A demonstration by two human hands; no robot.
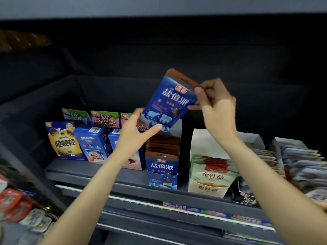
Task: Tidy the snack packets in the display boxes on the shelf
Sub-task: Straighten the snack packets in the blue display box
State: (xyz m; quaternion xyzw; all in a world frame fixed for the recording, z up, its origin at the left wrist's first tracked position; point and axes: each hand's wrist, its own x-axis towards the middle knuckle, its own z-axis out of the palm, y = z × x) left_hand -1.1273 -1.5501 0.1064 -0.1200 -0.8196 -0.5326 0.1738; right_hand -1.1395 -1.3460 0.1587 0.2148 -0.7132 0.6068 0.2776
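A blue snack packet (170, 101) with a brown top hangs tilted in the air above the blue display box (162, 179). My right hand (215, 106) pinches its upper right edge. My left hand (136, 133) holds its lower left corner between thumb and fingers. Inside the blue display box stands a row of several like packets, brown tops up. Next to it on the right is a white display box (207, 188) with several pale green packets.
Blue cartons (93, 144), a yellow-and-blue bag (64, 140) and pink and green packets (104, 119) stand at the left on the dark shelf (106, 175). More boxes of packets (299, 160) crowd the right. A lower shelf holds red and clear packs (17, 206).
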